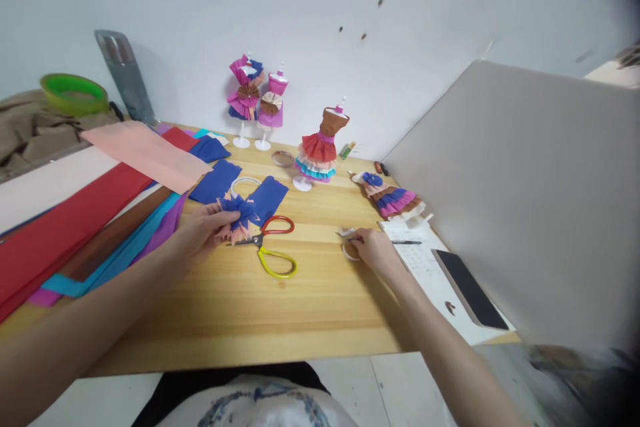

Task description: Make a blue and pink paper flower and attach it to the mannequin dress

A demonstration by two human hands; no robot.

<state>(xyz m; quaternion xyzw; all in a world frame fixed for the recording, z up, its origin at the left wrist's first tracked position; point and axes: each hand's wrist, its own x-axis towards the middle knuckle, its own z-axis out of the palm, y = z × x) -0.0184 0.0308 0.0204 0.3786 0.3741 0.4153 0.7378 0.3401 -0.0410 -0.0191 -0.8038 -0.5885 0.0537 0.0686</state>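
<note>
Left hand (pixel 205 227) clamped on the blue-and-peach flower (pixel 240 212), just beside the scissors (pixel 259 240)! Over by the white ring (pixel 345 255), the right hand (pixel 374 247) curls, its grip impossible to tell.

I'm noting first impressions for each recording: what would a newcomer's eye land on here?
Probably the tiered brown-and-red dress standing toward the back of the wooden table. Then the left hand, left of centre, holding a blue-and-peach flower-like piece by the scissors. Broad coloured strips across the table's left side stand out too.
</note>
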